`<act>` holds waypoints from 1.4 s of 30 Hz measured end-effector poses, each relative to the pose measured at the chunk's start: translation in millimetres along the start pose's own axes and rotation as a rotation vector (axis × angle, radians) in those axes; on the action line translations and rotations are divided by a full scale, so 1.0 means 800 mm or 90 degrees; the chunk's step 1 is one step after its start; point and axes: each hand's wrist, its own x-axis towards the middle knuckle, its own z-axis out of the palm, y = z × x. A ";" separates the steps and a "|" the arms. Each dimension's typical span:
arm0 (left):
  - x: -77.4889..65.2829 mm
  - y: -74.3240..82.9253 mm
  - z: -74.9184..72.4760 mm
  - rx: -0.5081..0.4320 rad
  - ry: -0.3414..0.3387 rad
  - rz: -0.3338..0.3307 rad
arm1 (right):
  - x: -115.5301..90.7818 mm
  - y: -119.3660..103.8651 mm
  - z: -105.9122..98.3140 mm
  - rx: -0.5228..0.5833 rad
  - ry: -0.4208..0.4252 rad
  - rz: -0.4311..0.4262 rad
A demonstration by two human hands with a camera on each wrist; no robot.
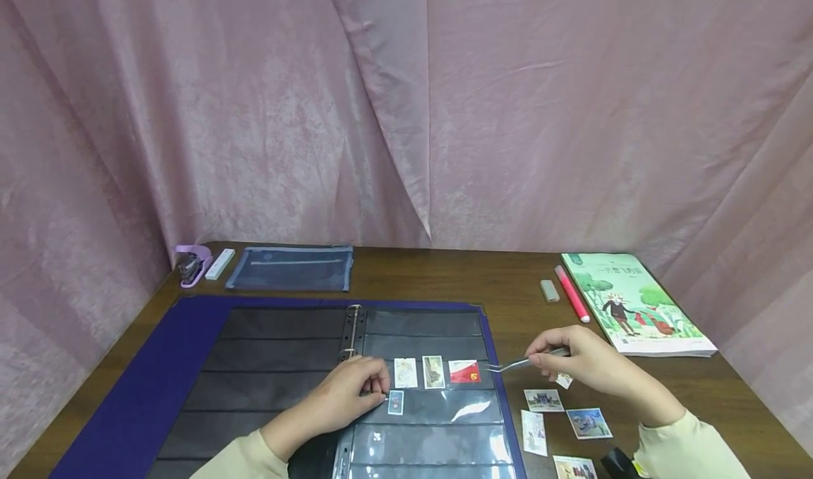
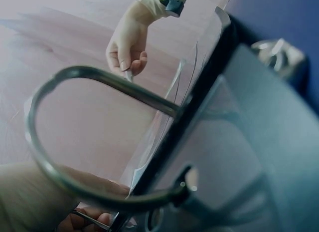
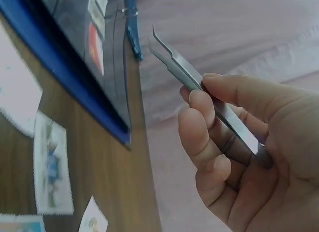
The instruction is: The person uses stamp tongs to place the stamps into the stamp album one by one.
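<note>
My right hand (image 1: 581,359) grips steel tweezers (image 3: 219,105) with bent tips, which stand slightly apart with nothing between them. They point left, over the right edge of the open dark-blue stamp album (image 1: 127,394). Curled at the album's middle, my left hand (image 1: 349,391) has thumb and fingertips right beside a small blue stamp (image 1: 395,402); whether they pinch the pocket's edge I cannot tell. Above that stamp sit a pale stamp (image 1: 405,373), a tan stamp (image 1: 434,372) and a red-and-white stamp (image 1: 464,372) in one row. A metal binder ring (image 2: 37,137) arches before the left hand.
Several loose stamps (image 1: 588,423) lie on the wooden table (image 1: 406,271) right of the album. Behind them are an eraser (image 1: 549,290), a pink marker (image 1: 572,294) and a green book (image 1: 635,302). A blue zip pouch (image 1: 288,271), a white block (image 1: 219,264) and a purple stapler (image 1: 193,265) stand back left.
</note>
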 end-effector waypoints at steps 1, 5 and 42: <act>0.000 0.000 0.000 0.000 -0.001 0.000 | -0.003 0.003 0.000 0.004 0.004 -0.004; 0.001 -0.001 0.001 -0.001 -0.001 0.001 | -0.016 0.018 -0.001 0.010 0.021 -0.002; 0.002 -0.006 0.002 0.007 0.013 0.015 | -0.095 0.092 -0.005 -0.086 0.117 0.118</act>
